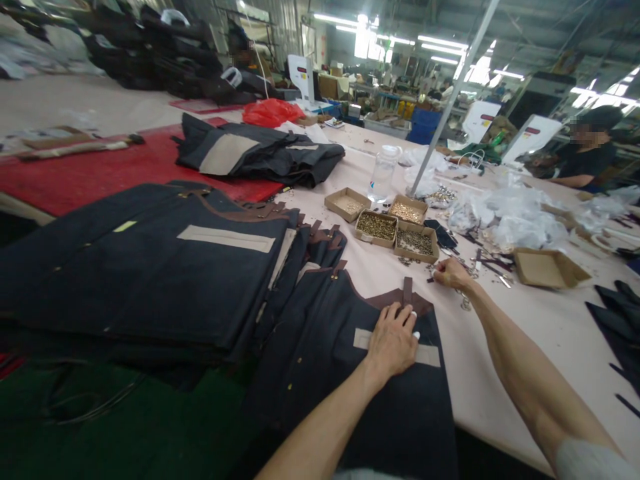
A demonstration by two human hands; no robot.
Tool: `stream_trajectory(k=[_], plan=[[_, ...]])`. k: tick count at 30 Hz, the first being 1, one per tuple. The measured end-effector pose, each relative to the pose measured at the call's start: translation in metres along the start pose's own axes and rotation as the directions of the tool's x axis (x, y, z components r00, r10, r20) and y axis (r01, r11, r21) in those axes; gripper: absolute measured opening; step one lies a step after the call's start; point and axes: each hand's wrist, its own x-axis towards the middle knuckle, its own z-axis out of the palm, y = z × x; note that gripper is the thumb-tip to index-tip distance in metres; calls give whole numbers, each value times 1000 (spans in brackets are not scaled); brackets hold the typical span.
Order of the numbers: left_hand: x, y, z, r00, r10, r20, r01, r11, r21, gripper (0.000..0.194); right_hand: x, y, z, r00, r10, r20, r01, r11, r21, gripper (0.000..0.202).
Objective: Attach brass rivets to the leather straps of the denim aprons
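My left hand (393, 339) lies flat with its fingers spread on a dark fabric piece (325, 333), over a beige strip (429, 355) and just below a brown tab (407, 291). White coverings show on some fingertips. To the right, my right hand (453, 274) is closed at the table surface, its fingers pinched near a small dark piece and loose metal bits. What it holds is too small to name. Just beyond it stand cardboard boxes of small metal parts, one with dark ones (416, 243) and one with brassy ones (377, 227).
A tall stack of dark fabric pieces (150, 267) fills the left. Behind are a folded dark bundle (280, 157), a clear bottle (384, 175) and a metal pole (453, 100). An open box (547, 268) and plastic bags (520, 213) lie right. A person (590, 153) sits far right.
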Motion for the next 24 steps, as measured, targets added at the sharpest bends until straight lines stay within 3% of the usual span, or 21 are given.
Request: stream_trajectory(k=[5, 8, 11, 15, 24], plan=[[-1, 2, -2, 1000, -3, 6, 3, 1000, 5, 46, -9, -12, -5, 1000, -23, -16, 22, 996, -85, 17], [-3, 2, -3, 1000, -8, -1, 8, 1000, 7, 45, -28, -30, -6, 994, -106, -22, 103, 990, -100, 17], [-5, 3, -3, 1000, -1, -10, 1, 1000, 2, 44, -58, -51, 7, 977, -209, 32, 209, 978, 6, 16], [-6, 3, -1, 1000, -2, -13, 2, 1000, 8, 44, -90, -71, 31, 973, -207, 105, 193, 973, 128, 18], [-6, 1, 1, 1000, 9, -23, -8, 999, 31, 43, -96, -64, 30, 975, -222, -12, 219, 950, 224, 13]])
